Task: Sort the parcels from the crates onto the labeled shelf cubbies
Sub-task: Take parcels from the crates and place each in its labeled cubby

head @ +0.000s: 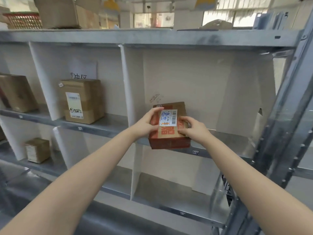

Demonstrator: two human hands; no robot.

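Parcel (pixel 169 134) at the lip of cubby 1-4, gripped in 2 hands.
Left hand (pixel 146 125) wrapped round the left side, thumb over the top edge; right hand (pixel 194 130) pinching the near right corner, fingers bent. Sitting on the shelf front (pixel 220 155), overhanging, just above the 1-4 tag (pixel 195 152). Best pushed straight back, level, label up, off the white divider (pixel 126 82) just left. Beyond: cardboard back panel (pixel 186 73); 1 taped box (pixel 83 100) next cubby over, 1 small box (pixel 38 150) lower down, cartons (pixel 55 12) and red basket (pixel 23 19) on top.
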